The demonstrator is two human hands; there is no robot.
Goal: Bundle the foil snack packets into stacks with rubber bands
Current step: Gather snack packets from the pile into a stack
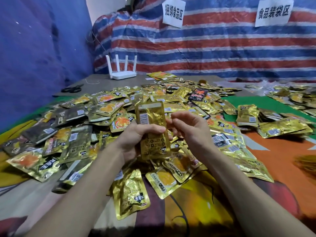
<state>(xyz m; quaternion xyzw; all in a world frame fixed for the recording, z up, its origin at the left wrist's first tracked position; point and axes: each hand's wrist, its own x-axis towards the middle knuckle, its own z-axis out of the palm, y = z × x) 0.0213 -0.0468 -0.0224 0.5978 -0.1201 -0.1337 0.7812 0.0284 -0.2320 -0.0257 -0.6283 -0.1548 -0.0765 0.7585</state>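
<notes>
A big heap of loose gold foil snack packets (119,106) covers the middle of the cloth-covered surface. My left hand (136,139) grips an upright stack of gold packets (151,117) around its middle, barcode side facing me. Just to its right, my right hand (189,129) has its fingers curled at the stack's right edge; whether they pinch the stack or a rubber band I cannot tell. I cannot make out a rubber band in view. A stack of packets (248,117) stands at the right, beside more packets lying flat.
A white router (122,72) with several antennas stands at the back left, black scissors (71,88) lie near it. A striped tarp with two paper signs (173,11) hangs behind. More packets (290,94) lie at the far right. Colourful printed cloth (282,159) covers the surface.
</notes>
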